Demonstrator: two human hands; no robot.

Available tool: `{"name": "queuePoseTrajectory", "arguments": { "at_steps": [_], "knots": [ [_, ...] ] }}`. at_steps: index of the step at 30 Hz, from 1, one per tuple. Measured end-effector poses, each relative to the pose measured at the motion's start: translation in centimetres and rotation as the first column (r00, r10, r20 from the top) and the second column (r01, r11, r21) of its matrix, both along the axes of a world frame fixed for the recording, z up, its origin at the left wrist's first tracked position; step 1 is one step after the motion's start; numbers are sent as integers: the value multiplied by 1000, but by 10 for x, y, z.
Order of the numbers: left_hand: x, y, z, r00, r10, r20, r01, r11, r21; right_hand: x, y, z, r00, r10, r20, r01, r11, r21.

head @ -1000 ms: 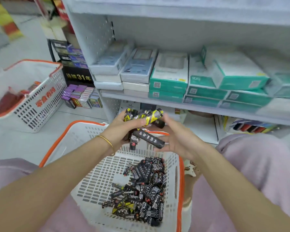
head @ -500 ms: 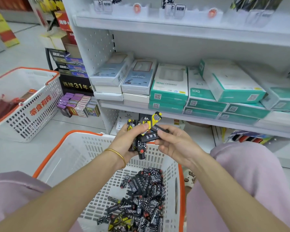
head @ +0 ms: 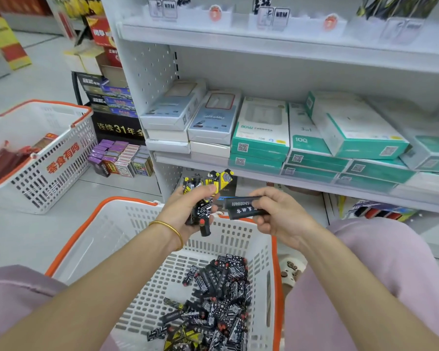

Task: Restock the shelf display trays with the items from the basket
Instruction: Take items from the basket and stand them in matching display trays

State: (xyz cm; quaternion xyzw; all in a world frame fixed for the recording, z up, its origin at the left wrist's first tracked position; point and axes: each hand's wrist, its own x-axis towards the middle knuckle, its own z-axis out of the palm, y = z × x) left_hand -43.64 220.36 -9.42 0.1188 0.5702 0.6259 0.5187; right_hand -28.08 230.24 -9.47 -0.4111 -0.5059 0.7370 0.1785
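Centre frame: the left hand (head: 183, 211) is gripping a bundle of black-and-yellow patterned plastic sticks (head: 203, 209), and the right hand (head: 279, 214) is pinching one black printed plastic stick (head: 238, 207) above the white orange-rimmed plastic basket (head: 127, 231). Aligning the ends first is probably helping the loading.

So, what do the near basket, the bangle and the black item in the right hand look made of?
Near basket: moulded plastic, matt white with orange rim, judging by its slotted walls. Bangle: likely metal, gold-coloured, with bright glints. Black item in the right hand: smooth, slightly glossy, white print; hard plastic or printed wrap, cannot tell which.
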Motion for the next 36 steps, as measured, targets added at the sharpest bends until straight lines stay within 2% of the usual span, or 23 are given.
{"name": "queuePoseTrajectory", "arguments": {
  "at_steps": [3,7,12,16,19,26,32,36],
  "knots": [
    [4,-1,6,987,-144,65,144,990,-1,-1,1,0,992,109,58,-113,991,66],
    [9,-2,8,972,-234,1,234,970,-73,-2,2,-1,984,150,100,-162,979,124],
    [10,1,5,974,-224,21,225,970,-87,-2,0,-4,989,131,63,-139,979,150],
    [12,1,8,945,-310,102,318,945,-72,1,2,-2,992,125,16,-126,988,95],
    [15,1,11,928,-360,96,367,928,-69,5,2,-1,991,135,4,-135,984,116],
    [19,4,9,929,-359,94,365,929,-59,10,3,-1,993,119,4,-116,959,259],
    [23,6,13,938,-310,157,312,950,7,21,0,7,999,25,-37,-18,982,187],
    [26,11,25,942,-262,208,254,965,62,43,3,27,990,15,-138,9,985,171]
  ]
}}
